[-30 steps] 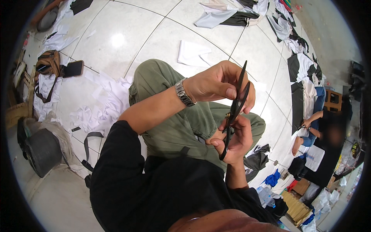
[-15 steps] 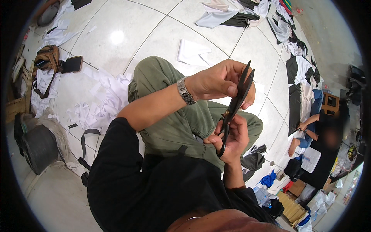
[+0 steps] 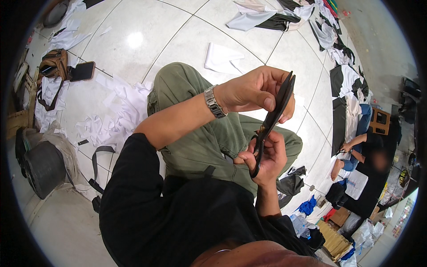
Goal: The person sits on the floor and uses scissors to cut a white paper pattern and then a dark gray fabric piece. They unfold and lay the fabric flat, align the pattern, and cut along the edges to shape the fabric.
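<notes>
Black scissors stand tilted above my lap, tips up and away from me. My right hand grips their handles, thumb and fingers at the loops. The blades are nearly together. Beside them, my left hand, with a metal watch on its wrist, is bent with curled fingers. Its thumb lies close to the blades, and the other fingertips pass behind them. What those fingers hold, if anything, is hidden. Below both hands are my crossed legs in green trousers.
White fabric scraps lie on the tiles at left, near a phone, a brown bag and a dark roll. A folded white cloth lies ahead. At right another person sits beside cut fabric.
The scissor blades have drawn closer together, their tips shifting slightly right. My left hand has moved up a little beside them. My right hand keeps its grip.
</notes>
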Demonstrator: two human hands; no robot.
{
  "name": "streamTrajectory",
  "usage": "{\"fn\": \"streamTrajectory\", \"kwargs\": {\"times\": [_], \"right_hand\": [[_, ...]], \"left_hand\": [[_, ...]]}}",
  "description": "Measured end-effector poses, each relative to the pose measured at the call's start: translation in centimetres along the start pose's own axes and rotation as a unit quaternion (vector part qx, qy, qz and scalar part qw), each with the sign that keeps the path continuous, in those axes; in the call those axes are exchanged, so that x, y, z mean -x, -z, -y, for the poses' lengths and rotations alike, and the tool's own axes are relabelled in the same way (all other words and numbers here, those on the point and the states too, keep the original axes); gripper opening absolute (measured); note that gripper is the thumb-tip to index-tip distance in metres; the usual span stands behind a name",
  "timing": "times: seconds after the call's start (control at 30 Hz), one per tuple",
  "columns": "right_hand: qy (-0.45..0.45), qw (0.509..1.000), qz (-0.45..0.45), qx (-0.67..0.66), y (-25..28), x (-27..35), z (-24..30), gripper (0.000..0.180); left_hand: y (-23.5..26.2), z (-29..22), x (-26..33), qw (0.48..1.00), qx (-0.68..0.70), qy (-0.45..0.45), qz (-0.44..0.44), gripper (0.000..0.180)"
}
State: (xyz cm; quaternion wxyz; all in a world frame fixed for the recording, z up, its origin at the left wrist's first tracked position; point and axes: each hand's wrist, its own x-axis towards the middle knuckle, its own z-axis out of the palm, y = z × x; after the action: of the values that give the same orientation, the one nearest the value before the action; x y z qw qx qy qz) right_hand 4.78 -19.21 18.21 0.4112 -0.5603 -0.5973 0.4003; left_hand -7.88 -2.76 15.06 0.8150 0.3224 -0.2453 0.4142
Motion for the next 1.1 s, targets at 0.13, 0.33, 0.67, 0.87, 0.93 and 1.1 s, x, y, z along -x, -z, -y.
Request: {"fn": "streamTrajectory", "kwargs": {"times": [0.13,0.33,0.67,0.87,0.93,1.1], "right_hand": [[-0.002,1.0,-0.005,0.01,0.0,0.0,-0.1,0.064],[0.001,0.999,0.006,0.035,0.2,-0.1,-0.4,0.063],[0.004,0.999,0.007,0.047,0.2,-0.3,-0.4,0.062],[-0.005,1.0,0.024,0.01,0.2,-0.3,-0.7,0.063],[0.006,0.999,0.036,-0.003,0.0,-0.6,-1.0,0.064],[0.033,0.999,0.026,-0.012,-0.2,-1.1,-1.5,0.066]], "left_hand": [[0.1,0.1,0.0,1.0,-0.002,0.003,0.001,0.038],[0.7,0.3,0.2,1.0,0.02,0.009,-0.004,0.044],[0.6,0.0,0.1,1.0,-0.006,0.011,-0.007,0.041],[0.5,-0.2,0.2,0.999,-0.016,0.025,-0.023,0.038],[0.5,0.0,0.2,0.999,-0.015,0.034,-0.031,0.038],[0.7,0.2,0.2,0.998,-0.022,0.035,-0.047,0.039]]}}
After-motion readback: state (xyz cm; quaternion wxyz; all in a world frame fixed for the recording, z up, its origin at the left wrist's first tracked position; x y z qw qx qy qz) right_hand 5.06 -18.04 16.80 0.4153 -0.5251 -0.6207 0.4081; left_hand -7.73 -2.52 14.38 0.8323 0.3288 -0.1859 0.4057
